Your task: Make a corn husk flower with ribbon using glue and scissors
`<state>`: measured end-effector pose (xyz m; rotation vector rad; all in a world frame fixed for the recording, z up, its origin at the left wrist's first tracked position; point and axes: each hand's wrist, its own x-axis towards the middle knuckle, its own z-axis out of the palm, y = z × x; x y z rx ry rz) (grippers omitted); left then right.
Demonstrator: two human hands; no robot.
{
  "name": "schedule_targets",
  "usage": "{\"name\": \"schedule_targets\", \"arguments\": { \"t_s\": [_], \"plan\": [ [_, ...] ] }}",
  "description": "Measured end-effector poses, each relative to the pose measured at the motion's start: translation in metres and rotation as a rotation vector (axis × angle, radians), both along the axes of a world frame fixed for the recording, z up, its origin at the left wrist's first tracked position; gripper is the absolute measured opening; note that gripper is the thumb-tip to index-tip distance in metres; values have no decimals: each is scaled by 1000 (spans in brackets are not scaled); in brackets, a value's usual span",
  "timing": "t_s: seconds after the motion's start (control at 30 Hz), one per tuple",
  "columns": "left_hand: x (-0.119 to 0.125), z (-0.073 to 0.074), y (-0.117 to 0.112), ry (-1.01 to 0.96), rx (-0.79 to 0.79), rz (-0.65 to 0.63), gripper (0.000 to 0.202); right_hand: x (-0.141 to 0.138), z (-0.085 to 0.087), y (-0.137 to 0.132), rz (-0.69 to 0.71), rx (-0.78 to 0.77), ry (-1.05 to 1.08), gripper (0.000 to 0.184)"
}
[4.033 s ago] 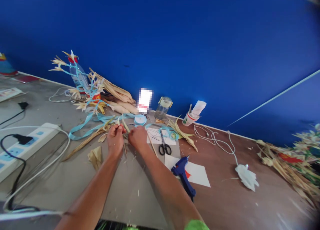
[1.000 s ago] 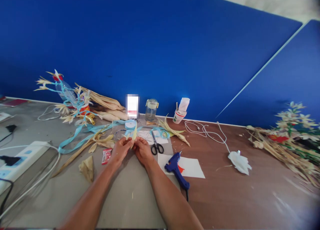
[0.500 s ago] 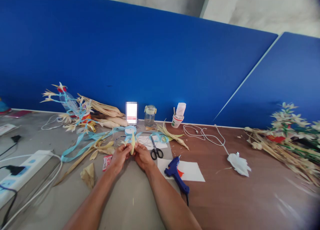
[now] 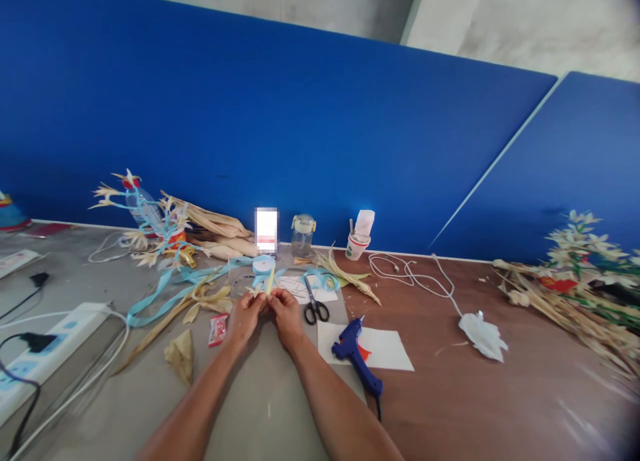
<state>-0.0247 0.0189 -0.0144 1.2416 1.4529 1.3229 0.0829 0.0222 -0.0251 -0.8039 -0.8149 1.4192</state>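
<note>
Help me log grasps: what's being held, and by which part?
A pale husk strip, by its lower part, where the left grip and right grip meet.

Blue plastic glue gun (image 4: 359,364) lies partly on rectangular white paper sheet (image 4: 395,347), right of right hand (image 4: 286,315); black-handled metal scissors (image 4: 313,303) behind it. White plastic power strip (image 4: 67,334): left of left hand (image 4: 244,319).

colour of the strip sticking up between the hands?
Pale yellow, slightly greenish; the strip shows in the head view, the only one.
</note>
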Motion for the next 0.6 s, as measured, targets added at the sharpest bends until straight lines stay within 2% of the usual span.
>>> {"name": "schedule_targets", "arguments": {
  "t_s": [0.2,0.33,0.6],
  "plan": [
    [3,-4,0,-76,-55,-40,36,3,-3,5,69,-13,44,18],
    [4,0,-1,-104,-110,-90,36,4,-5,7,92,-9,44,19],
    [4,11,-4,-108,-83,-14,33,4,-2,4,64,-3,67,21]
  ]
}}
